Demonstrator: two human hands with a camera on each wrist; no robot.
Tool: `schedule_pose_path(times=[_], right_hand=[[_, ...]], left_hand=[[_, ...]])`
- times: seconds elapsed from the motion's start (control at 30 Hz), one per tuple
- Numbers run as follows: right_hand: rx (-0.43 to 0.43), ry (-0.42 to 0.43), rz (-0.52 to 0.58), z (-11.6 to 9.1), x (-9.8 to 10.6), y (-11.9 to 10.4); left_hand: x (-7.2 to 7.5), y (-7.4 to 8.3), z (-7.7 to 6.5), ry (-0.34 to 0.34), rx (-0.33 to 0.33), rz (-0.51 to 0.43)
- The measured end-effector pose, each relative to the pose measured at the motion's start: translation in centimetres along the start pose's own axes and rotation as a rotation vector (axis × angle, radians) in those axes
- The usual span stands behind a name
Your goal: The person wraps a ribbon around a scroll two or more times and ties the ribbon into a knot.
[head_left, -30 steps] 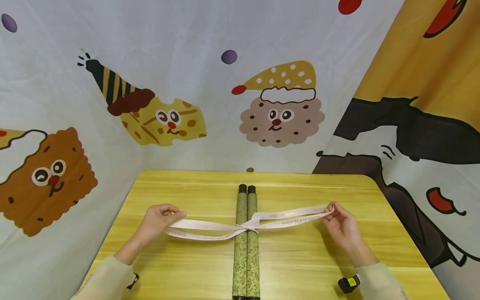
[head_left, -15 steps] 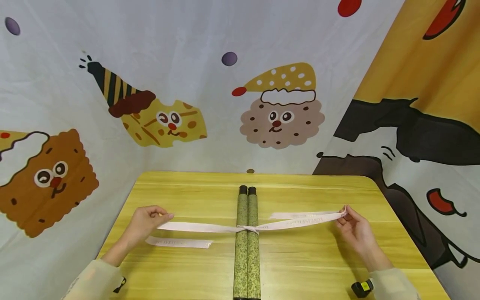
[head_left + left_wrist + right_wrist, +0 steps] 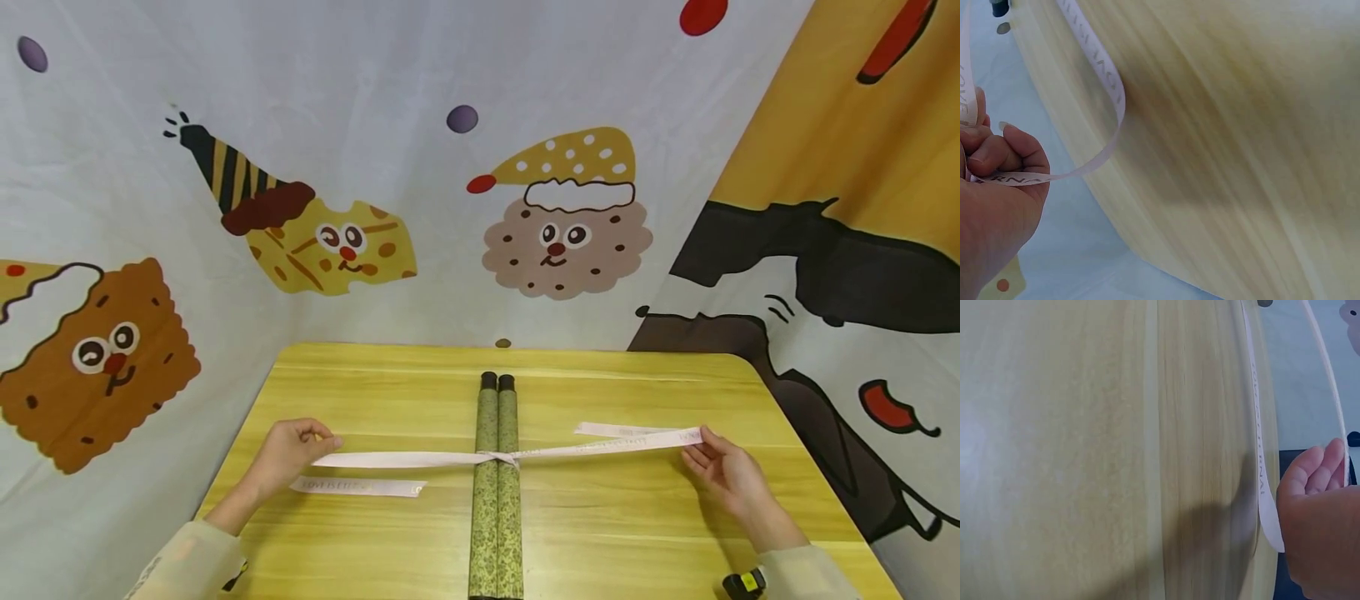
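Two green speckled rolls [image 3: 486,508] with black end caps lie side by side on the table. A pale pink printed ribbon [image 3: 420,459] crosses over itself at their middle and stretches out to both sides. My left hand [image 3: 288,457] pinches its left part, and a loose tail [image 3: 1107,81] curves down from the fingers in the left wrist view. On the other side my right hand [image 3: 731,475] pinches the right part between thumb and fingers; another tail [image 3: 1259,444] hangs by this hand in the right wrist view. The ribbon is pulled nearly straight between both hands.
The wooden table [image 3: 360,550] has rounded far corners and meets a white cloth backdrop [image 3: 420,50] printed with cartoon food figures. A black and yellow device [image 3: 745,583] sits at the right wrist.
Both hands have moved apart, the left one to the left and the right one to the right. The ribbon has drawn tighter at the crossing, and its loops have opened into free tails.
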State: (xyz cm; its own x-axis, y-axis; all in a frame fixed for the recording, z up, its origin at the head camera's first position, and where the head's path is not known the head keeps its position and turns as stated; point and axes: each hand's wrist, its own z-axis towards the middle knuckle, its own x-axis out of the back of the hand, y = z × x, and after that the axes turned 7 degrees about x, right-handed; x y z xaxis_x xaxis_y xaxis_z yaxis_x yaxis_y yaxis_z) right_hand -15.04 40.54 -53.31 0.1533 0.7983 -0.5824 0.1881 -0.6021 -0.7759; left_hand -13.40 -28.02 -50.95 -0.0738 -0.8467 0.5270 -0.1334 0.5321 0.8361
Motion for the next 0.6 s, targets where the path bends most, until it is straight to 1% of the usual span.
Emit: schedule_pose_path(times=[0.23, 0.3, 0.47, 0.6], right_hand=[[-0.085, 0.094, -0.114, -0.2, 0.0, -0.4], [-0.117, 0.12, -0.141, -0.2, 0.0, -0.4], [-0.165, 0.156, -0.198, 0.0, 0.0, -0.5], [-0.18, 0.166, -0.231, 0.0, 0.2, -0.6]], left_hand=[[-0.1, -0.6, 0.1, 0.022, -0.001, 0.043], [-0.2, -0.8, 0.2, 0.024, 0.009, 0.049], [-0.5, -1.3, 0.2, 0.018, 0.028, 0.068], [-0.7, -1.6, 0.2, 0.017, 0.019, 0.072]])
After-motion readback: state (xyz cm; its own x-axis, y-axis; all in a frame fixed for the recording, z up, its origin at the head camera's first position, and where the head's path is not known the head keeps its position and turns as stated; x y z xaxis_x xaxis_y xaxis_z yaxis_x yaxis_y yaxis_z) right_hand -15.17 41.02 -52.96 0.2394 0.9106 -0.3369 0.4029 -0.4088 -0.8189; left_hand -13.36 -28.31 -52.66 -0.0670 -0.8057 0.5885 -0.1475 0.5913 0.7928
